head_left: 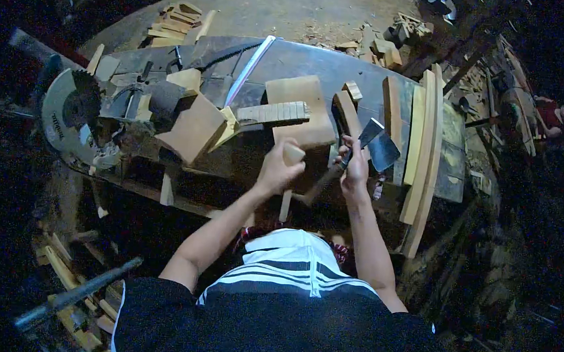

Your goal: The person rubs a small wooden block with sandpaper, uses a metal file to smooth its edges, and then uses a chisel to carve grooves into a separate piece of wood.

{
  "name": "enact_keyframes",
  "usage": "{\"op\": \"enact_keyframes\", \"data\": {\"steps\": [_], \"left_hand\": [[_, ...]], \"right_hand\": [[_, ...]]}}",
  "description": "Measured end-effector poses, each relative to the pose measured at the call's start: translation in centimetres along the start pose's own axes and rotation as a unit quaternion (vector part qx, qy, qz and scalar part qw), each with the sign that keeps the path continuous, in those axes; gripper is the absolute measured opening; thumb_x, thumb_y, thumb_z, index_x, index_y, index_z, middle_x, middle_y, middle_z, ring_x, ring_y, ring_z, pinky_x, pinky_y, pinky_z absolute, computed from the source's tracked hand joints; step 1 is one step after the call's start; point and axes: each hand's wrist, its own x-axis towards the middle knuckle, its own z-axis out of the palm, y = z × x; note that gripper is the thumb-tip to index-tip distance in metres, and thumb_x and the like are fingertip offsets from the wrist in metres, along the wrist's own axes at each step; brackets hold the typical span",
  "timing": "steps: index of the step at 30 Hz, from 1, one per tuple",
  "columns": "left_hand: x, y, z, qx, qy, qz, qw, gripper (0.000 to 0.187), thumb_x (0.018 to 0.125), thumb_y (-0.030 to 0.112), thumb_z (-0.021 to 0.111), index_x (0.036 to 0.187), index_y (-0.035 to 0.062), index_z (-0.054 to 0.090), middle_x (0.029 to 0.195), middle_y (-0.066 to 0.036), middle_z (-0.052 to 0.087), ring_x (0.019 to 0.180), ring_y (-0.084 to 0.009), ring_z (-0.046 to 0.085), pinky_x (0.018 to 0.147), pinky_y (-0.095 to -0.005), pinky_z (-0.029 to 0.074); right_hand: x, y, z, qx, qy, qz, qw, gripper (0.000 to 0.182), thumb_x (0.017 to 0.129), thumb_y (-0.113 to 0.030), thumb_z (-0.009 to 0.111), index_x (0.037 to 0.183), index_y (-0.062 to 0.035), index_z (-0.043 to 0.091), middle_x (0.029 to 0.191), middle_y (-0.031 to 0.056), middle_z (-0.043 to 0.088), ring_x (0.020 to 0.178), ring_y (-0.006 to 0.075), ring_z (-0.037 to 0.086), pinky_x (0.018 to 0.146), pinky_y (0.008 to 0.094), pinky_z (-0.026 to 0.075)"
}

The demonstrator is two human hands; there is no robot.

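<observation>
My left hand (280, 169) is closed round a small pale wooden piece (293, 154), just in front of the bench's near edge. My right hand (356, 165) is closed on a tool with a flat metal blade (371, 132), which points up and away. A wider dark metal blade (384, 150) shows just right of it; whether the two are joined is unclear. Beyond my left hand, a slatted wooden strip (273, 113) lies across a notched wooden block (301, 92). A curved wooden piece (347, 113) lies beyond my right hand.
A circular saw (71, 109) stands at the bench's left end. Wooden boards (421, 146) lie along the right side. A white straight strip (250, 71) and a cut wooden block (194, 127) lie on the bench (329, 60). Wood scraps (175, 24) are heaped behind it.
</observation>
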Motion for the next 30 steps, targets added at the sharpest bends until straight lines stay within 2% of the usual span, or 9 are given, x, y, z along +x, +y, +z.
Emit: {"op": "enact_keyframes", "data": {"steps": [4, 7, 8, 11, 14, 16, 19, 22, 30], "left_hand": [[5.0, -0.8, 1.9, 0.254, -0.013, 0.024, 0.967, 0.07, 0.064, 0.032, 0.079, 0.121, 0.0097, 0.044, 0.117, -0.023, 0.04, 0.113, -0.0402, 0.041, 0.093, -0.0477, 0.039], [7.8, -3.5, 4.5, 0.369, 0.023, 0.049, 0.928, 0.087, 0.06, 0.038, 0.082, 0.13, 0.0103, 0.037, 0.122, -0.024, 0.037, 0.115, -0.0435, 0.039, 0.095, -0.0515, 0.038], [7.8, -3.2, 5.0, 0.365, 0.018, 0.048, 0.93, 0.087, 0.06, 0.038, 0.082, 0.13, 0.0103, 0.037, 0.122, -0.024, 0.037, 0.115, -0.0435, 0.039, 0.095, -0.0515, 0.038], [7.3, -1.9, 4.3, 0.344, 0.013, 0.056, 0.937, 0.091, 0.059, 0.032, 0.084, 0.133, 0.0095, 0.035, 0.123, -0.024, 0.035, 0.115, -0.0438, 0.038, 0.095, -0.0516, 0.037], [5.4, -2.5, 3.1, 0.359, 0.041, 0.064, 0.93, 0.087, 0.059, 0.026, 0.084, 0.13, 0.0093, 0.038, 0.12, -0.021, 0.039, 0.112, -0.0397, 0.04, 0.091, -0.0486, 0.039], [4.5, -3.2, 2.8, 0.318, 0.081, 0.027, 0.944, 0.079, 0.056, 0.025, 0.084, 0.125, 0.0109, 0.047, 0.113, -0.015, 0.049, 0.108, -0.0343, 0.046, 0.093, -0.0447, 0.039], [4.9, -3.9, 2.8, 0.253, 0.111, 0.12, 0.954, 0.059, 0.059, 0.015, 0.079, 0.114, 0.0138, 0.057, 0.102, -0.007, 0.056, 0.101, -0.0285, 0.052, 0.09, -0.0404, 0.042], [6.3, -4.8, 2.4, 0.236, 0.073, 0.12, 0.962, 0.057, 0.06, 0.014, 0.077, 0.114, 0.0152, 0.058, 0.104, -0.008, 0.057, 0.1, -0.0277, 0.054, 0.092, -0.0398, 0.042], [6.4, -5.1, 2.0, 0.158, 0.081, 0.127, 0.976, 0.061, 0.059, 0.01, 0.072, 0.118, 0.0123, 0.056, 0.107, -0.009, 0.061, 0.1, -0.0271, 0.055, 0.091, -0.0381, 0.041]], "right_hand": [[-0.9, -1.1, -3.6, -0.252, 0.028, 0.006, 0.967, 0.038, 0.097, -0.033, 0.042, 0.127, -0.0099, 0.041, 0.079, 0.0018, 0.051, 0.051, 0.0075, 0.045, 0.047, 0.0241, 0.042], [-1.6, 0.9, -6.0, -0.377, 0.003, -0.11, 0.92, 0.055, 0.095, -0.023, 0.046, 0.143, -0.0138, 0.021, 0.122, 0.0122, 0.048, 0.055, 0.0119, 0.048, 0.05, 0.0235, 0.045], [-0.6, 2.0, -7.6, -0.507, -0.017, -0.26, 0.821, 0.06, 0.094, -0.022, 0.046, 0.145, -0.0154, 0.016, 0.124, 0.0186, 0.05, 0.068, 0.0218, 0.059, 0.059, 0.0303, 0.049], [-4.2, -0.1, -4.7, -0.554, 0.015, -0.071, 0.829, 0.06, 0.094, -0.027, 0.044, 0.145, -0.0152, 0.014, 0.107, 0.0327, 0.057, 0.1, 0.0467, 0.056, 0.082, 0.0474, 0.044], [-4.2, 0.8, -4.3, -0.562, 0.004, -0.094, 0.822, 0.061, 0.094, -0.029, 0.044, 0.143, -0.0063, 0.016, 0.096, 0.036, 0.058, 0.09, 0.0504, 0.056, 0.079, 0.0532, 0.045], [-3.7, 0.8, -3.1, -0.571, -0.005, -0.054, 0.819, 0.061, 0.094, -0.03, 0.044, 0.143, -0.0058, 0.017, 0.104, 0.0348, 0.056, 0.092, 0.0497, 0.056, 0.079, 0.053, 0.046], [-2.5, 1.4, -1.6, -0.599, -0.074, -0.286, 0.744, 0.058, 0.093, -0.022, 0.046, 0.143, -0.0102, 0.021, 0.104, 0.0277, 0.056, 0.082, 0.0472, 0.059, 0.073, 0.0506, 0.048], [-2.9, -0.6, 1.0, -0.699, -0.126, -0.17, 0.683, 0.051, 0.091, -0.015, 0.045, 0.141, -0.0152, 0.031, 0.109, 0.023, 0.055, 0.096, 0.0415, 0.056, 0.078, 0.0466, 0.046], [-2.0, -1.1, 2.0, -0.792, -0.149, -0.178, 0.565, 0.055, 0.086, -0.01, 0.045, 0.139, -0.0263, 0.036, 0.088, 0.021, 0.059, 0.069, 0.0407, 0.062, 0.065, 0.0504, 0.049]]}}
